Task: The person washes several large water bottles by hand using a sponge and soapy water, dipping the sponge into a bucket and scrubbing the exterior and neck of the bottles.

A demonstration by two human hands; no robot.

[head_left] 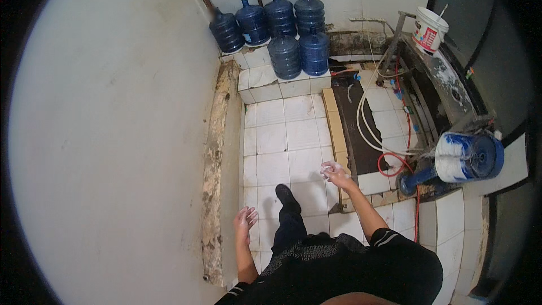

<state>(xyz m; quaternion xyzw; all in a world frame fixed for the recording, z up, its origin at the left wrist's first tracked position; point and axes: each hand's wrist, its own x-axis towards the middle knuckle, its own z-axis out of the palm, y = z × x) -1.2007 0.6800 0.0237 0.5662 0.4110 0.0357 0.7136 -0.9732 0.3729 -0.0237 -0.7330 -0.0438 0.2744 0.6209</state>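
Note:
My left hand (245, 219) hangs beside the left wall, its fingers apart and nothing in it. Whitish residue, perhaps suds, coats its palm. Over the tiled floor (271, 135), my right hand (335, 174) is half curled near a tan tiled ledge (334, 114). White matter covers its fingers too; whether they hold something small, I cannot tell. Both hands are clear of the ledge and wall as far as the view shows. One dark shoe (286, 198) is stepped forward on the white tiles.
Several blue water jugs (283, 57) stand on tiled steps ahead. To the right, hoses (362, 114) loop over a dark floor strip (353, 135). A white bucket (430, 29) sits on a ledge; a blue-and-white cylinder (457, 156) juts out below. A peeling wall base (216, 169) runs left.

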